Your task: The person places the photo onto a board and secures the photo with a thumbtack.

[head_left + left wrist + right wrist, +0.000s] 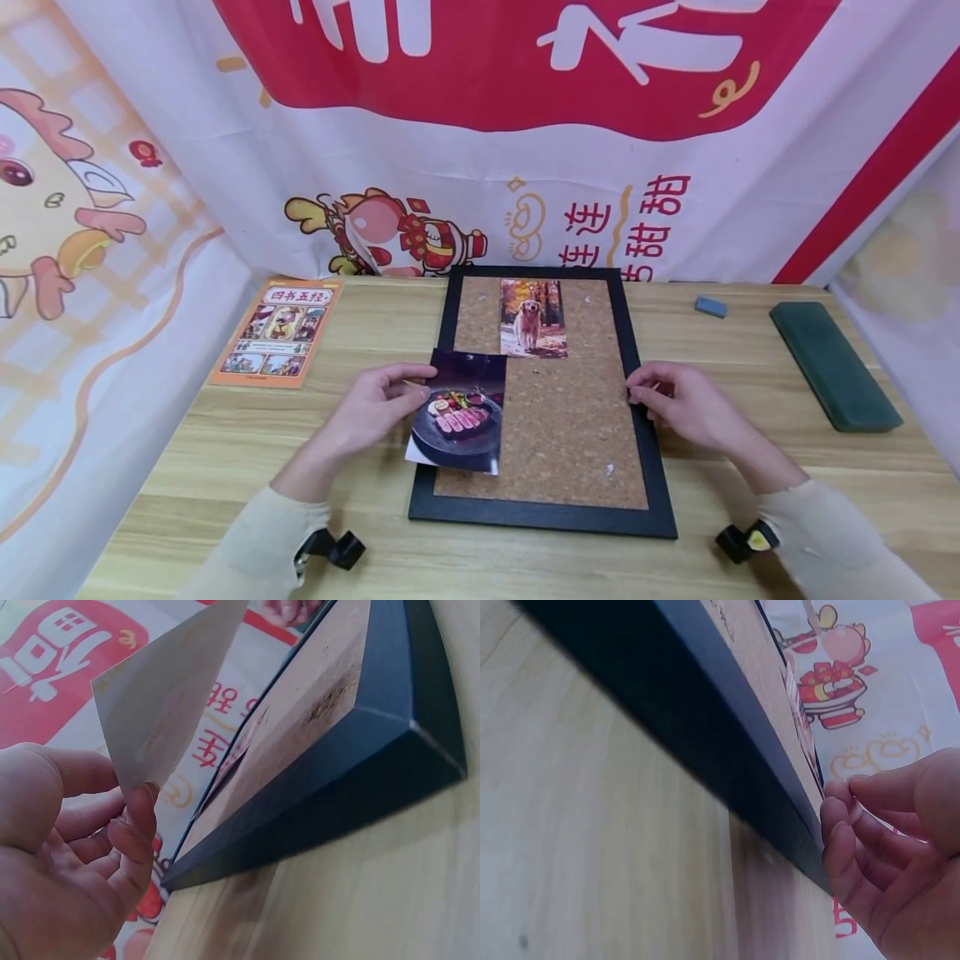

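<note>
- Right now a glossy food photo [461,417], showing sliced meat on a dark plate, is held up over the left side of the cork board [570,433], covering part of its black frame [547,518].
- The left hand [378,404] pinches that photo by its left edge between thumb and fingers; from the left wrist I see its pale back, tilted up from the board.
- Across the board, the right hand [686,404] is at the frame's right edge, fingers bent, thumb and forefinger tips together; whether something tiny sits between them, I cannot tell.
- Near the board's top, just beyond the food photo, lies a dog photo [531,321] with autumn trees; small shiny bits [609,471] dot the cork.
- Beneath everything runs a pale tabletop [525,567] with streaky wood grain.
- Toward its back left lies an orange booklet [277,333] with cartoon panels; at the back right, a small blue block [710,307], and nearer the right side, a dark green case [836,367].
- Behind the table hangs a white cloth [450,158], softly creased, with a big red panel [480,92], white strokes and cartoon figures.
- Leftward, another cloth [67,200] carries orange checks and a cartoon creature.
- Both sleeves [255,542] are beige, with black devices [345,550] at the wrists.
</note>
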Action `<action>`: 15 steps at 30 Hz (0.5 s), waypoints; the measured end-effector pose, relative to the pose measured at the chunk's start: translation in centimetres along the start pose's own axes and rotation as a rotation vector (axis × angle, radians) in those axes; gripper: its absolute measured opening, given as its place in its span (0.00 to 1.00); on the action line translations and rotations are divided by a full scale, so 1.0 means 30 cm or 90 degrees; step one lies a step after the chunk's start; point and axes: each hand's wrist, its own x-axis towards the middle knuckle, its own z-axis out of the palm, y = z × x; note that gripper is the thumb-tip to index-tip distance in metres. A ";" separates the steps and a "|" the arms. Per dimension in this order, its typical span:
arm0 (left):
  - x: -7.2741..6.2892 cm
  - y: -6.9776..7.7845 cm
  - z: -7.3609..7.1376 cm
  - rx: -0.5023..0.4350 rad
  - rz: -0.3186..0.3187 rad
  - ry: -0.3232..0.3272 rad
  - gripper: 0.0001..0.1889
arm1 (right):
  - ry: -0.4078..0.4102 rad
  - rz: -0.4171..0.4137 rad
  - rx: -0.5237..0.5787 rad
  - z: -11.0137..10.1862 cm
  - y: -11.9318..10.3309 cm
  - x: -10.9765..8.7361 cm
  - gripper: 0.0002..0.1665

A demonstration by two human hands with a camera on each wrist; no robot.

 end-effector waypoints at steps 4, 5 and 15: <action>0.020 0.007 0.033 0.015 0.010 -0.021 0.20 | -0.009 0.000 -0.005 0.014 -0.018 0.015 0.10; 0.024 0.009 0.041 0.020 0.013 -0.028 0.20 | -0.010 -0.001 -0.006 0.018 -0.022 0.018 0.10; 0.068 0.028 0.129 0.019 0.025 -0.082 0.21 | -0.022 -0.044 0.006 0.050 -0.056 0.044 0.07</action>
